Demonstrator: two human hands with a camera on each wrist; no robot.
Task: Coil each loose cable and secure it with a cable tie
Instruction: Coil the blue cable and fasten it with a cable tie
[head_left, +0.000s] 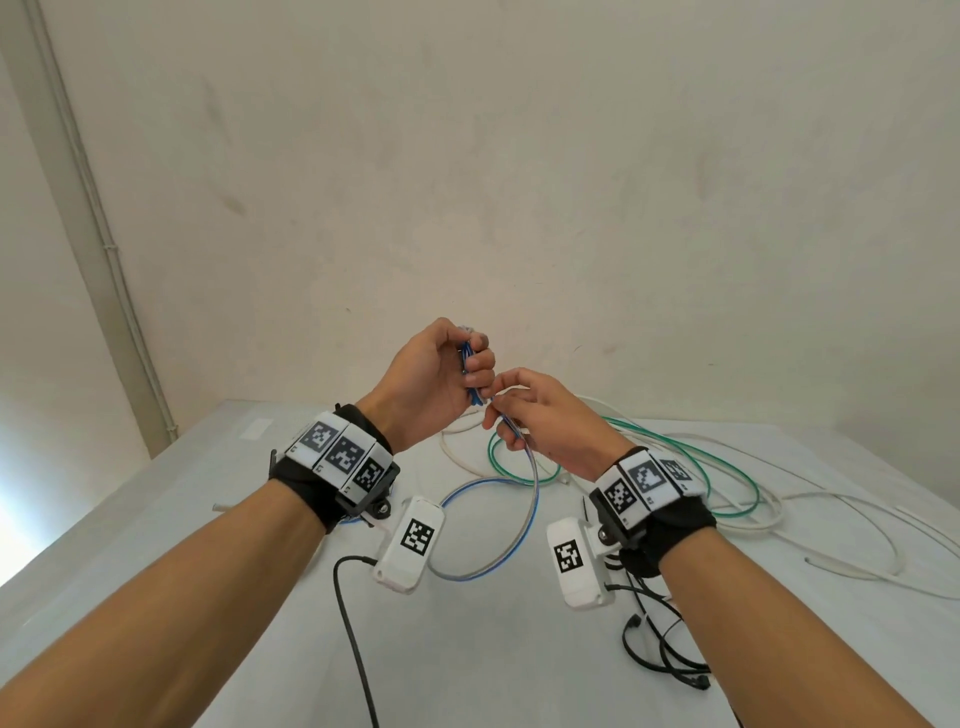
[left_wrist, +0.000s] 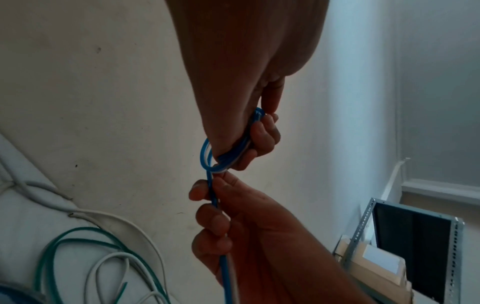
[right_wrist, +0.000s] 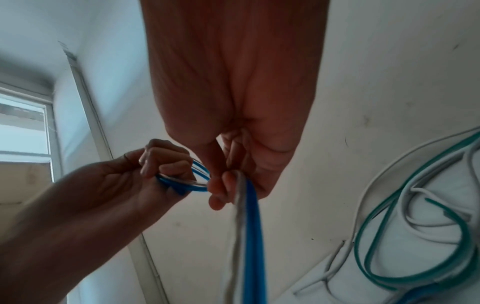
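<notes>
A blue-and-white twin cable (head_left: 531, 499) is in both hands above the white table (head_left: 156, 519). My left hand (head_left: 457, 371) is raised, and its curled fingers (left_wrist: 263, 139) grip a small coil (left_wrist: 221, 160) of several loops of this cable. Just below it, my right hand (head_left: 522, 410) pinches the running length (right_wrist: 250, 226) between thumb and fingers, close to the coil (right_wrist: 197, 182). From there the cable hangs in one wide loop down to the table between my wrists. I see no cable tie on the coil.
A green cable (head_left: 649, 457) and long white cables (head_left: 779, 519) lie tangled at the right back of the table. A black cord (head_left: 353, 623) runs down the near middle, and thin black strands (head_left: 660, 660) lie at the near right. A wall stands close behind.
</notes>
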